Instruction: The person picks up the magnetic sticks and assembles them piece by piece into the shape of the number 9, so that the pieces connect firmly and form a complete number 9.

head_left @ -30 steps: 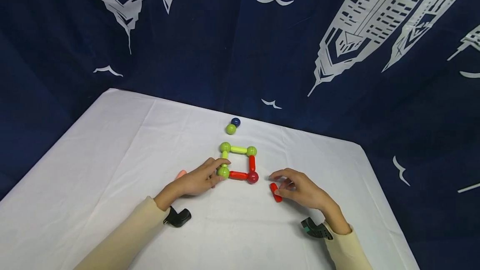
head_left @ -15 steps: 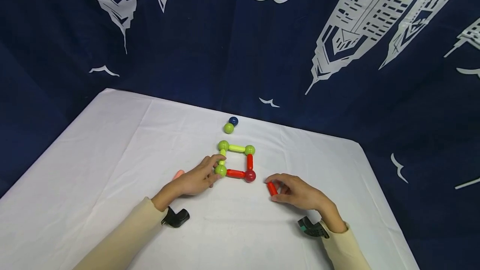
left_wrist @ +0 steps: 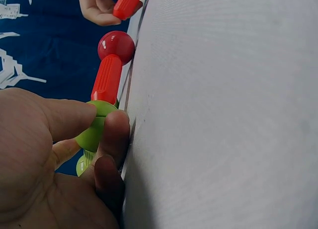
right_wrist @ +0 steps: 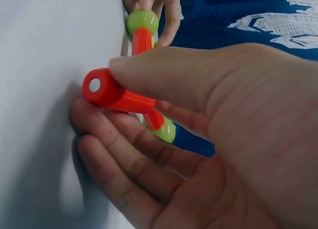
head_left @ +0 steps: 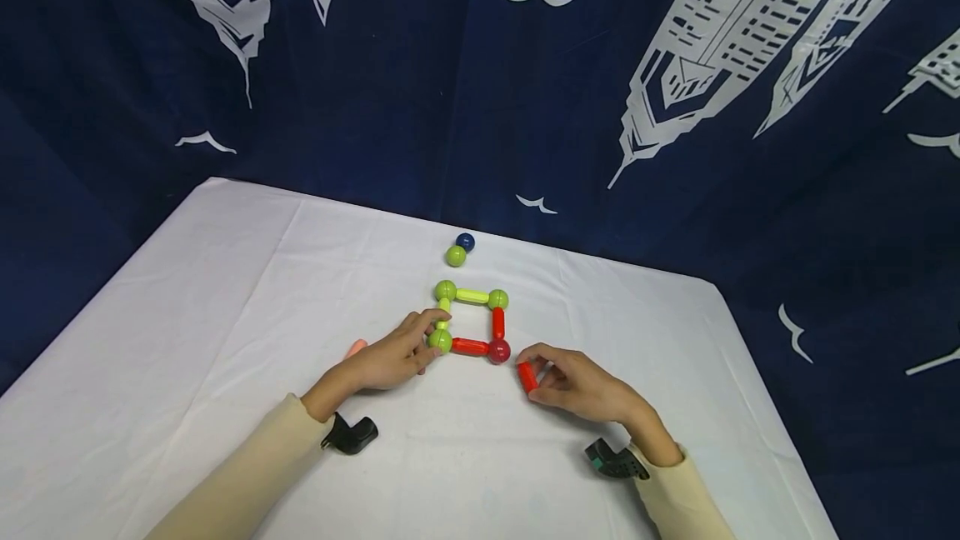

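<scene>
A square of magnetic rods and balls lies on the white-covered table. Its sides are two yellow-green rods point(head_left: 472, 296) and two red rods point(head_left: 471, 347); three corners are green balls and the near right one is a red ball point(head_left: 498, 351). My left hand point(head_left: 392, 357) pinches the near left green ball point(left_wrist: 90, 137) between thumb and fingers. To the right of the square, my right hand point(head_left: 579, 384) holds a loose red magnetic rod point(right_wrist: 121, 97) by thumb and fingers. A pale metal tip shows on that rod's end. In the head view it is a short way from the red ball.
Beyond the square sit a loose green ball point(head_left: 456, 256) and a dark blue ball point(head_left: 465, 242), side by side. A pink piece point(head_left: 356, 347) lies partly hidden behind my left hand. A dark blue curtain point(head_left: 375, 107) hangs behind the table's far edge.
My right hand has closed on the loose red rod and carried it left, nearer the red ball. The left hand stays at the green ball. The head view has shifted slightly.
</scene>
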Demonstrator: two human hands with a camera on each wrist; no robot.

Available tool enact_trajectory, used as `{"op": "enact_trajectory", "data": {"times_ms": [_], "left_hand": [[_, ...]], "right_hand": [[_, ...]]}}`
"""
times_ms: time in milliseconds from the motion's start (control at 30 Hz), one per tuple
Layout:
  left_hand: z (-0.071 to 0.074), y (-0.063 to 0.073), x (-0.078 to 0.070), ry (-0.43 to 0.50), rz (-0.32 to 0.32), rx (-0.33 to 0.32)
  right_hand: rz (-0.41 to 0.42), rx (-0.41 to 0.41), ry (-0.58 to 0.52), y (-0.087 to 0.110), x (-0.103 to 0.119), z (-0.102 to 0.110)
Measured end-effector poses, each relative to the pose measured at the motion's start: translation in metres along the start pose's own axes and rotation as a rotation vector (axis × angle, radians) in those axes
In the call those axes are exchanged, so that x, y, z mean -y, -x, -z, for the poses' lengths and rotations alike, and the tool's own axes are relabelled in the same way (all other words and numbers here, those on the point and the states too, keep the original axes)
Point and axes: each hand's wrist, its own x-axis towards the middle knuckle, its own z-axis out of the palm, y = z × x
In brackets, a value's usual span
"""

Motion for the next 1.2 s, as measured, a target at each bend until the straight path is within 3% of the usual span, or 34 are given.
{"op": "enact_trajectory", "data": {"times_ms": [267,567,867,1200], "left_hand": [[-0.001,0.000,0.000,0.001,-0.005,0.007],[0.001,0.001,-0.003,-0.002,-0.006,0.009],[0.003,0.000,-0.002,-0.013,0.004,0.005],[0.001,-0.001,-0.001,-0.006,0.011,0.007]], "right_hand": [[0.010,-0.015,-0.072,-0.005,0.008,-0.011],[-0.043,-0.061,-0.201,-0.013,0.010,-0.025],[-0.071,-0.134,-0.254,-0.019,0.016,-0.034],[-0.086,-0.156,-0.280,-0.021,0.015,-0.038]]}}
